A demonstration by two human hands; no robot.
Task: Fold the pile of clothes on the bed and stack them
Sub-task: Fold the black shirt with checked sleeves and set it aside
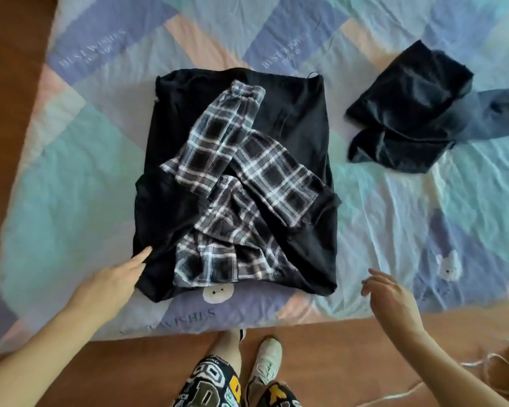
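Note:
A black garment (297, 118) lies spread flat in the middle of the bed. Crumpled on top of it is a black-and-white plaid garment (232, 183), stretching from the far middle to the near edge. My left hand (112, 282) rests at the black garment's near left corner, fingers straight and touching the cloth. Off the near right corner, my right hand (390, 296) hovers above the sheet with loosely curled fingers, holding nothing. Further right lies a dark, roughly folded piece (406, 113) with a blue denim piece (494, 116) partly under it.
The bed has a pastel patchwork sheet (86, 177) with printed words and small white cartoon figures. The wooden floor (321, 353) runs along the near edge, where my legs and a white shoe (265, 365) stand. Brown floor also shows at the far left.

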